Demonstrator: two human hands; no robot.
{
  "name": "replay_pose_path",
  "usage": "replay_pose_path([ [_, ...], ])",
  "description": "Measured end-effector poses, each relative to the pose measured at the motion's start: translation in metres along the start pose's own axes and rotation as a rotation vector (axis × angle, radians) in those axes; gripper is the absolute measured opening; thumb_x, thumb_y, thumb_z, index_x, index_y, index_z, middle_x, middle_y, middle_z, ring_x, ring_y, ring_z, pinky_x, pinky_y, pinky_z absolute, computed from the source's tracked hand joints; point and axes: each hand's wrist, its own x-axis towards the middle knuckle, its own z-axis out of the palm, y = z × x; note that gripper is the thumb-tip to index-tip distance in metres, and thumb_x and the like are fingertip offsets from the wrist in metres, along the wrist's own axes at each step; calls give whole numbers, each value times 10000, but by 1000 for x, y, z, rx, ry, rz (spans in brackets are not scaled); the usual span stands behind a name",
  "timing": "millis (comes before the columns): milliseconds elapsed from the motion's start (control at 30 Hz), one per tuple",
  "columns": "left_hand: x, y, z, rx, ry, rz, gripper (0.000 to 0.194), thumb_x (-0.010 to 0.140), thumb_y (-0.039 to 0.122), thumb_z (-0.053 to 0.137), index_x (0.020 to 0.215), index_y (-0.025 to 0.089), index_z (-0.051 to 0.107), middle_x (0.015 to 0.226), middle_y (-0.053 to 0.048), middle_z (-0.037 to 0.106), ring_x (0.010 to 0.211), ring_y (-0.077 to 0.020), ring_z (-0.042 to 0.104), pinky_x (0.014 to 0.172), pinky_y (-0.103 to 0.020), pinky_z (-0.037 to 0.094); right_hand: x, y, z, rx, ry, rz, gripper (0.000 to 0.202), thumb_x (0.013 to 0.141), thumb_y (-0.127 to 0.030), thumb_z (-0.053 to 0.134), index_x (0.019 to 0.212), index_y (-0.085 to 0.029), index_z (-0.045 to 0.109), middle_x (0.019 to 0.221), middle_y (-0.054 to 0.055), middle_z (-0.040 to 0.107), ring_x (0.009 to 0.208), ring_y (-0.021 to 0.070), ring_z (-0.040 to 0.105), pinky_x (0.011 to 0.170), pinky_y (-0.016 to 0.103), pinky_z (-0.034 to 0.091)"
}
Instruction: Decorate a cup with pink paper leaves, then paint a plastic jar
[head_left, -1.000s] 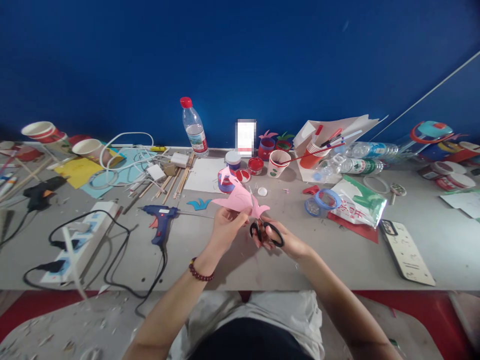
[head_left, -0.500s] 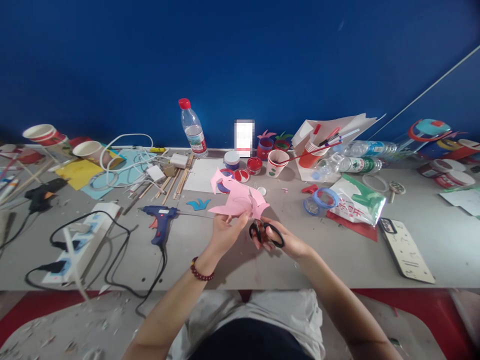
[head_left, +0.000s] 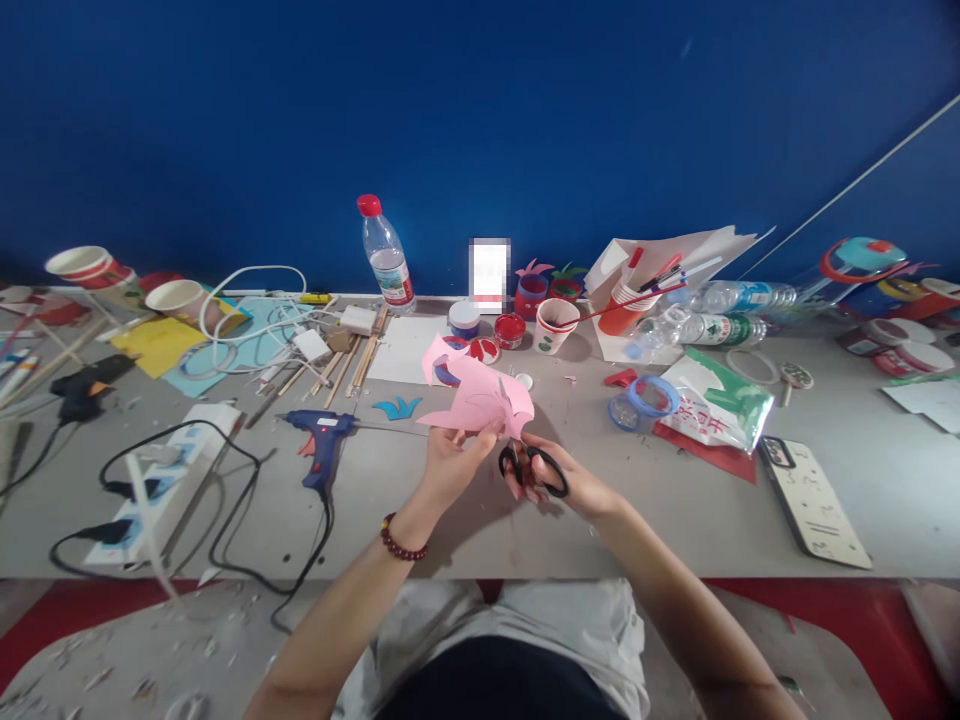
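Observation:
A sheet of pink paper with cut, pointed edges is held up over the table. My left hand pinches its lower edge between thumb and fingers. In my right hand are black-handled scissors, fingers through the loops. Their blades reach up to the paper's lower right side and are mostly hidden by it. A blue leaf-shaped paper cutout lies on the table left of the pink paper.
A blue glue gun and a power strip with trailing cords lie to the left. Behind stand a bottle, red paint jar and paper cup. To the right are a tape roll, plastic packet and phone.
The right end of the pink paper has shifted slightly to the left and changed shape at the scissors. Both hands stay almost in place.

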Motion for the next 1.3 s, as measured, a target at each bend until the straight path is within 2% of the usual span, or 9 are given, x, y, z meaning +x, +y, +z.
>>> replay_pose_path([
  [400, 0, 2, 1, 13, 13, 24, 140, 720, 305, 747, 655, 200, 680, 675, -45, 671, 671, -179, 615, 691, -338, 545, 0, -3, 1, -62, 18, 24, 662, 766, -801, 559, 930, -161, 510, 717, 11, 575, 516, 68, 412, 458, 206, 292],
  [700, 1, -3, -3, 27, -7, 43, 139, 774, 314, 704, 735, 181, 702, 752, -53, 712, 732, -174, 652, 734, -326, 561, 1, -2, 2, -47, 19, 18, 645, 779, -787, 562, 924, -162, 500, 700, -3, 559, 503, 60, 396, 446, 202, 282],
  [867, 2, 1, -2, 33, 0, 39, 120, 744, 299, 734, 698, 196, 692, 723, -64, 705, 716, -196, 649, 719, -361, 559, 2, -2, 3, -51, 27, 14, 641, 781, -786, 560, 910, -160, 506, 692, -4, 557, 501, 59, 399, 444, 200, 280],
  [1133, 2, 5, -1, 28, -1, 23, 151, 739, 317, 725, 713, 172, 691, 732, -59, 706, 723, -183, 643, 719, -336, 560, 1, -1, 4, -29, 28, 16, 634, 786, -773, 571, 927, -158, 503, 699, -4, 565, 502, 54, 405, 444, 191, 284],
  [1300, 3, 6, -1, 19, 4, 3, 98, 714, 283, 740, 724, 192, 706, 749, -57, 712, 727, -187, 649, 723, -334, 561, 1, 1, 3, -15, 33, 9, 624, 790, -765, 575, 935, -161, 508, 723, 11, 581, 512, 61, 418, 438, 196, 293],
])
